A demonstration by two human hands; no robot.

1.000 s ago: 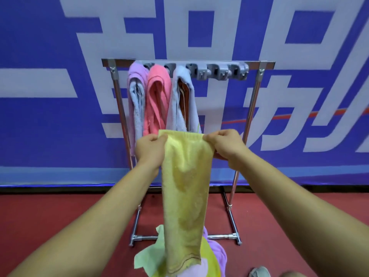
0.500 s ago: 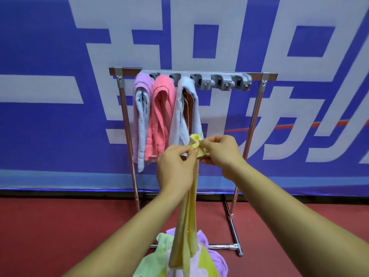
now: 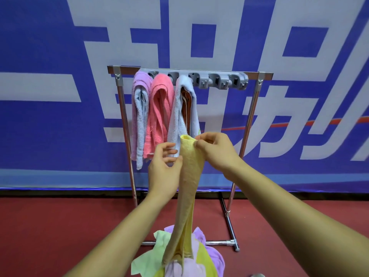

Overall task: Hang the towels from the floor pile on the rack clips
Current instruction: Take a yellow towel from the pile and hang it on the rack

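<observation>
From the head camera, your right hand [image 3: 217, 152] pinches the folded top of the yellow towel [image 3: 189, 176] between thumb and curled fingers. It is in front of the rack [image 3: 127, 69], below the grey clip strip [image 3: 199, 75]. The towel hangs as a narrow rope, its lower end on the floor pile [image 3: 208, 254]. Your left hand [image 3: 163, 172] holds nothing, fingers loosely parted. Its thumb lies at the towel's left edge; I can't tell whether it touches.

One pinch carries the whole towel, so if it loosens as you lift, the towel drops back onto the pile. The lower end lies among the other towels and could drag one up with it. The bunched top may go crooked into the next free clip [image 3: 221, 82], and then it could slip out. Reaching up, your knuckles could knock the pale blue towel [image 3: 175, 120] or the pink towel [image 3: 159, 116] loose. The rack looks light, so a hard push might rock it toward the banner [image 3: 60, 136].

The clips holding the purple towel [image 3: 139, 116], the pink and the pale blue one are covered by the cloth, so you can't judge their grip. A brown layer shows inside the pale blue towel; whether it is a separate towel is unclear. The pile's near edge is cut off at the bottom, so the number left is uncertain. Your right fingertips are hidden behind the fold.
</observation>
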